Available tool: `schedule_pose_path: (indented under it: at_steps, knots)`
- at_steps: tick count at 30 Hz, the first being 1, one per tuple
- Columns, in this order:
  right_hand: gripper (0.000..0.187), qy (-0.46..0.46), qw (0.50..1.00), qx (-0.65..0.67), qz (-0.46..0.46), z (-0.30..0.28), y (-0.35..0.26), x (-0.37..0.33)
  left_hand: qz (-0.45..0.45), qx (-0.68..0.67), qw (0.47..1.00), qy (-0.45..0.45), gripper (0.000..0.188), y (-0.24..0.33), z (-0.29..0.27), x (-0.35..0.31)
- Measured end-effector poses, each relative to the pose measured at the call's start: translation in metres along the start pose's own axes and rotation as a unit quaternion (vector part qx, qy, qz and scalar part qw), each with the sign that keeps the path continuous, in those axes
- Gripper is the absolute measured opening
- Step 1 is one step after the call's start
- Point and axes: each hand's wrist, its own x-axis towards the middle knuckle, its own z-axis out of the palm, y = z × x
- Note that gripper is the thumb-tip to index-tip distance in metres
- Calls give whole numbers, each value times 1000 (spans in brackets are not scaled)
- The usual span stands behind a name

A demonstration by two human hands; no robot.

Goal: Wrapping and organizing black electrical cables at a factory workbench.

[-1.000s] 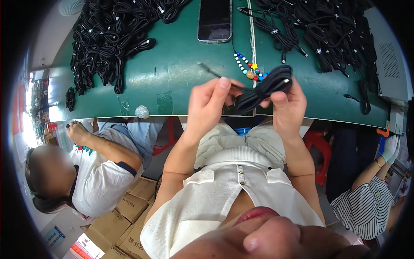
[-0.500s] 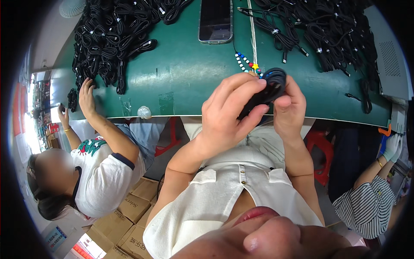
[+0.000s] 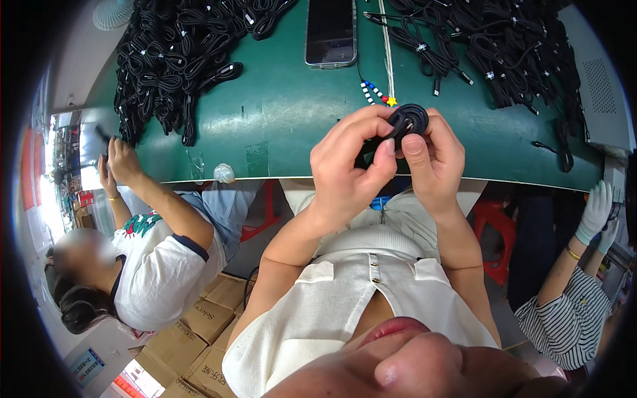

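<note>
A black coiled cable (image 3: 413,117) is held up between my two hands, above the near edge of the green table (image 3: 279,126). My left hand (image 3: 348,162) wraps round the left side of the coil, its fingers curled and thumb pressed in. On the right side, my right hand (image 3: 436,156) grips the coil with its thumb in front and fingers behind. Part of the cable is hidden inside my left hand. Just beyond my hands lies a beaded string (image 3: 375,93) with a yellow star.
Bundled black cables are heaped at the far left (image 3: 162,63) and far right (image 3: 514,56). Between them lies a phone (image 3: 331,33). One cable bundle (image 3: 564,146) sits near the right edge. Co-workers (image 3: 159,278) work at left and, wearing gloves (image 3: 597,209), at right. Cartons (image 3: 176,345) stand on the floor.
The coil has turned in my hands, and my right thumb now presses its front. The left co-worker's hands have come together on a dark thing; the right co-worker's gloves have moved up.
</note>
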Motion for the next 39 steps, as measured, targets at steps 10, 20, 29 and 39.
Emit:
schedule_pose_path:
  at_steps: [10,20,29,39]
  knots:
    - [26,7,998,-40,-37,0,7,2,-72,-72,994,45,18,2,7,-2]
    - [24,38,939,-240,-243,-4,14,8,11,78,997,4,23,2,1,1]
    - [22,3,994,-76,-75,-7,12,2,7,-7,1000,-1,26,-6,2,3]
    - [26,39,995,43,-78,8,17,-8,-57,-99,993,37,19,-10,5,-1]
